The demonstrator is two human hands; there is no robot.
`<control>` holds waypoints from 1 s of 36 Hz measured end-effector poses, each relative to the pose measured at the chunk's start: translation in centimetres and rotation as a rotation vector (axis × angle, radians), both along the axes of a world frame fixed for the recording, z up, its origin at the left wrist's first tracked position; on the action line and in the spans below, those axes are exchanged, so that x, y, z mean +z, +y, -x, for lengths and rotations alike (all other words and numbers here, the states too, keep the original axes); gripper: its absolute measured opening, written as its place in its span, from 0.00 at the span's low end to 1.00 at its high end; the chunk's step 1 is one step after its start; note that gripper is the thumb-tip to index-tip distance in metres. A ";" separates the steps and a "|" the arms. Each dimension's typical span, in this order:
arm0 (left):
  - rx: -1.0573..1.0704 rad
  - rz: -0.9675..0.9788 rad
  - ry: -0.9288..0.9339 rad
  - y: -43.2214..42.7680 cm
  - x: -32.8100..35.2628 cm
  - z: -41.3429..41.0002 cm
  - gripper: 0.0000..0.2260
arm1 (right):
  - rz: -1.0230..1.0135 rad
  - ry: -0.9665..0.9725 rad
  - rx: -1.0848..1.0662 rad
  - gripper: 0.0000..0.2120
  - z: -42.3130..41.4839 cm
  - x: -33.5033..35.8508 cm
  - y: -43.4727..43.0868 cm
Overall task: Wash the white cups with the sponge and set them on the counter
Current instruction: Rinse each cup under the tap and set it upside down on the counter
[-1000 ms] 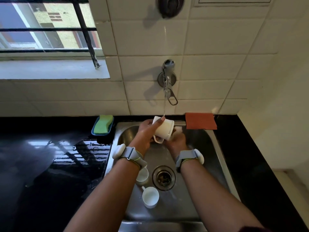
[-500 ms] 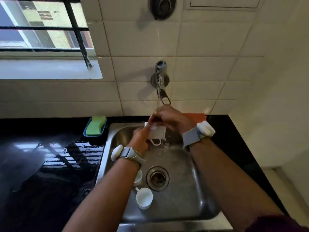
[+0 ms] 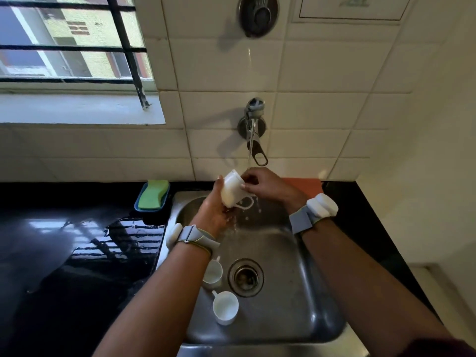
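Now the left grip (image 3: 215,215) holds a tilted white cup (image 3: 231,190) from below. The right grip (image 3: 268,186) pinches its upper side.

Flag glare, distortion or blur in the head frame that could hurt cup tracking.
Head view: window glare streaks the wet counter left of the sink; wide-angle bends tile lines near the edges; held cup slightly soft under the stream; far cup partly hidden by the left forearm; near cup clear but dim.
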State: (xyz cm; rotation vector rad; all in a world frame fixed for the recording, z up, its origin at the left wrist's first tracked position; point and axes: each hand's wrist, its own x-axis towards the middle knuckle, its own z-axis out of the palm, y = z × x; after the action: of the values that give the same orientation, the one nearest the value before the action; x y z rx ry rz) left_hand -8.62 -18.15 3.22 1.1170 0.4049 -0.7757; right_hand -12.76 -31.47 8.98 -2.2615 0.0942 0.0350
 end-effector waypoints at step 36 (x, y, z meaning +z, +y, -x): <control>-0.198 0.211 -0.311 -1.3 3.6 1.3 0.17 | -0.031 -0.072 -0.441 0.10 -3.6 0.2 -1.0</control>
State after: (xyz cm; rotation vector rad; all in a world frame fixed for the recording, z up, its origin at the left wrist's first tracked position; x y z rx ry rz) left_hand -9.90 -19.49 6.79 1.0662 -0.0497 -0.7821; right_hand -9.18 -32.49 9.14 -2.1614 0.5466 -0.2765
